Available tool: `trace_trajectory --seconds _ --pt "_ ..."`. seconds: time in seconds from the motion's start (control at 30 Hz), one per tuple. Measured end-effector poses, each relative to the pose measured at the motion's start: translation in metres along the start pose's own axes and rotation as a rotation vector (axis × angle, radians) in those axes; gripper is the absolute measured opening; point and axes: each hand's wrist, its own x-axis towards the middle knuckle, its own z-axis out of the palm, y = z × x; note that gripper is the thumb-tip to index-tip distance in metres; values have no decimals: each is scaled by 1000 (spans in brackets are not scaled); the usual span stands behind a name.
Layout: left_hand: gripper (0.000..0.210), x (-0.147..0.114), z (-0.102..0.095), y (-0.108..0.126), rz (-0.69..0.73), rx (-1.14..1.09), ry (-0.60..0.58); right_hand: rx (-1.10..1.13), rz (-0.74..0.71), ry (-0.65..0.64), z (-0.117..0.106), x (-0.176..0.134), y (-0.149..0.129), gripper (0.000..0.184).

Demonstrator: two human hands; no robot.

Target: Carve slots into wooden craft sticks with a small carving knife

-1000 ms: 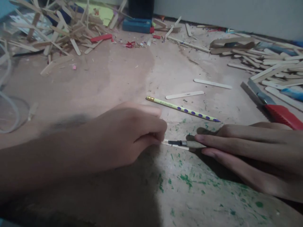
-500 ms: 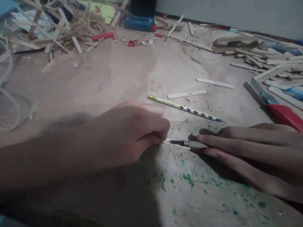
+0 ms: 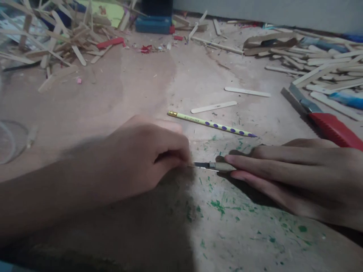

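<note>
Craft knife (image 3: 213, 166) flat between hands, left hand (image 3: 144, 158) curled shut by blade tip, right hand (image 3: 297, 170) pinching its handle

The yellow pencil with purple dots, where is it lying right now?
In the head view the yellow pencil with purple dots lies flat on the worn wooden table, just beyond both hands, with a pale wooden craft stick right behind it.

On the table (image 3: 141, 90) the left hand (image 3: 141, 158) lies at the near left and the right hand (image 3: 295, 173) at the near right, with the knife (image 3: 212, 166) between them. Just behind the knife lies the pencil (image 3: 211, 124), and behind it two sticks (image 3: 214, 107). The saw (image 3: 320, 117) lies right of the pencil. Stick piles (image 3: 51, 37) are at the far left and far right.
</note>
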Motion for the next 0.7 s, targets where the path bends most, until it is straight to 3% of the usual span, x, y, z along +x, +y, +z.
trace_trajectory --seconds 0.27,0.43,0.6,0.7 --pt "13 11 3 4 -75 87 -55 19 -77 122 3 11 -4 23" --pt "19 23 8 6 -68 139 -76 40 -85 140 5 13 -5 28" --pt "17 12 1 4 -60 143 -86 50 -120 181 10 13 -1 24" --pt "28 3 -2 2 -12 100 -39 53 -128 191 11 14 0 26"
